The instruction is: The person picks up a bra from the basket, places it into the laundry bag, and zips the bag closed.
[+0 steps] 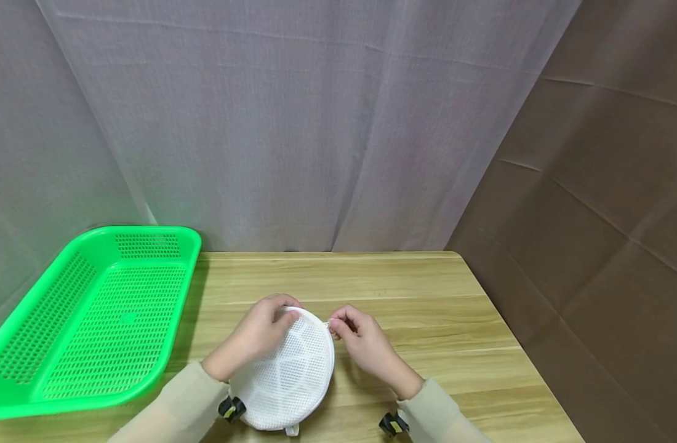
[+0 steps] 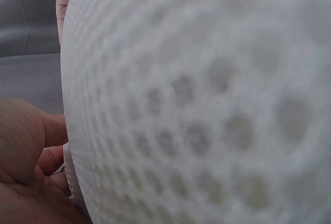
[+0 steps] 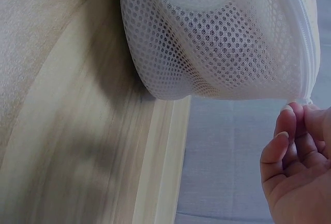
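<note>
A round white mesh laundry bag (image 1: 294, 375) stands near the front of the wooden table, its flat mesh face up. My left hand (image 1: 263, 332) grips its upper left rim, thumb over the mesh and fingers behind the edge. At the bag's upper right rim, my right hand (image 1: 363, 344) pinches the small zipper pull between thumb and fingertips. The right wrist view shows the white zipper (image 3: 309, 48) running along the rim down to those fingertips. Close mesh (image 2: 181, 105) fills most of the left wrist view and hides part of the hold.
To the left stands a large green plastic basket (image 1: 191, 264) with perforated walls and floor. The wooden table (image 1: 416, 289) ends at a grey curtain (image 1: 261, 123) behind and a brown cloth (image 1: 604, 215) on the right. A small white tab (image 1: 292, 431) sticks out at the bag's lower edge.
</note>
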A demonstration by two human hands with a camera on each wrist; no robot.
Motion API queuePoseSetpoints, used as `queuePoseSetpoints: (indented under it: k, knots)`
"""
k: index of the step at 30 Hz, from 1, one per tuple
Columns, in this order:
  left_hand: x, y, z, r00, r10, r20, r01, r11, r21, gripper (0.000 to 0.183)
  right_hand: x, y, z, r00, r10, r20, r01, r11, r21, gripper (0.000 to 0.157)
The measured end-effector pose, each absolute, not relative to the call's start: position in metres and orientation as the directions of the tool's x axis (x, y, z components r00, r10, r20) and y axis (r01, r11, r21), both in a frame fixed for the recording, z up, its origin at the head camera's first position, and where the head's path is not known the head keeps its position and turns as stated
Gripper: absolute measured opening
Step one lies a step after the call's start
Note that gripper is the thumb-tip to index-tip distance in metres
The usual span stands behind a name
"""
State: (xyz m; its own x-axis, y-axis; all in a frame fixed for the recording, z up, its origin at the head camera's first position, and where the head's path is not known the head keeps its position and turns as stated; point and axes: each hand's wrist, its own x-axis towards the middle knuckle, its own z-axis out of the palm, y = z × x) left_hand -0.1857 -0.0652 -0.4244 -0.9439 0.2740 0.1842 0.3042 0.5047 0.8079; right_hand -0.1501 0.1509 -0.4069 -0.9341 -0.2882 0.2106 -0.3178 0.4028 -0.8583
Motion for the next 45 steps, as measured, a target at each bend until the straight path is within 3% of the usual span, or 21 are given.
queuePoseSetpoints:
  k: [36, 45]
  knots:
    - [-0.1871, -0.0688, -0.4285, -0.951, 0.23, 0.208, 0.299, 0.502, 0.812, 0.005, -0.148, 0.1506, -0.4095, -0.937, -0.277, 0.211, -0.315, 0.421, -0.85, 0.008]
    - [-0.1914, -0.075, -0.4323, -0.967, 0.182, 0.179, 0.248, 0.505, 0.827, 0.006, -0.1477, 0.1521, -0.4099, -0.939, -0.277, 0.207, -0.315, 0.441, -0.84, 0.008]
